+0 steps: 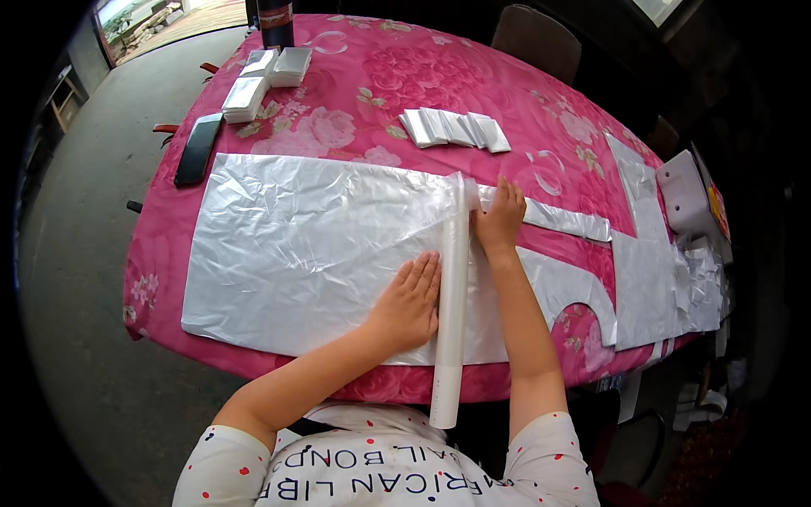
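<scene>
A large translucent white plastic bag (296, 245) lies flat on a table under a pink flowered cloth (439, 76). Part of the bag is rolled into a long narrow strip (452, 313) that runs from the bag's far edge past the table's near edge. My left hand (410, 300) lies flat on the plastic, fingers spread, just left of the strip. My right hand (500, 218) presses the far end of the strip from the right, fingers curled against it.
A row of folded white bags (454, 128) lies beyond my hands, with stacks of folded bags (266, 78) at the far left. A dark flat case (197, 149) sits at the left edge. More plastic sheets (655, 270) and a white box (686, 196) lie at right. A dark bottle (275, 21) stands at the far edge.
</scene>
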A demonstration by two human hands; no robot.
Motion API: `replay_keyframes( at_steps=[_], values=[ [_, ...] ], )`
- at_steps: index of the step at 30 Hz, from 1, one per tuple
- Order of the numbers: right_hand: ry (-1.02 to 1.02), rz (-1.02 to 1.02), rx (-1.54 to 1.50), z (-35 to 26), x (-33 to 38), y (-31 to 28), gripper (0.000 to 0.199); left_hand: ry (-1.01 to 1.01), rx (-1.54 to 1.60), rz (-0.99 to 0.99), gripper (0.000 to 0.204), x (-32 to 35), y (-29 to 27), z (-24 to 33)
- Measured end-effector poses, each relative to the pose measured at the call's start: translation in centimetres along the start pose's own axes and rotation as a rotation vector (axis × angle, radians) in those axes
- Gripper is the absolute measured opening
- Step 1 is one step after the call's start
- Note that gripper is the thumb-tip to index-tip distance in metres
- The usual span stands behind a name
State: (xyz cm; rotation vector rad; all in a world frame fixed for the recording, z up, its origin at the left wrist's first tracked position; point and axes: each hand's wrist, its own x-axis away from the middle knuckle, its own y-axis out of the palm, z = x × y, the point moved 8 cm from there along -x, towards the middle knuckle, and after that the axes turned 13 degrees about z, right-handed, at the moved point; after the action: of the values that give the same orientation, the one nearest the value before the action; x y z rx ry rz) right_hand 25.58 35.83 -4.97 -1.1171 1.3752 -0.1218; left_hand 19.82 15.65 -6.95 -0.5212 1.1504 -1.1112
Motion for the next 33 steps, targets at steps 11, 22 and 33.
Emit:
replay_keyframes(
  at_steps=[11,22,33],
  values=[
    [0.456,0.118,0.5,20.2,-4.1,-10.7,0.054,0.013,-0.019,0.031,0.06,0.1,-0.1,0.2],
    [-0.179,-0.329,-0.427,-1.1,7.7,-13.6,0.057,0.033,-0.098,0.008,0.064,0.2,0.2,-0.2],
    [-0.464,-0.622,-0.559,-7.5,12.1,-13.5,0.065,0.095,0.011,-0.247,0.09,4.8,-3.1,2.6]
  ],
)
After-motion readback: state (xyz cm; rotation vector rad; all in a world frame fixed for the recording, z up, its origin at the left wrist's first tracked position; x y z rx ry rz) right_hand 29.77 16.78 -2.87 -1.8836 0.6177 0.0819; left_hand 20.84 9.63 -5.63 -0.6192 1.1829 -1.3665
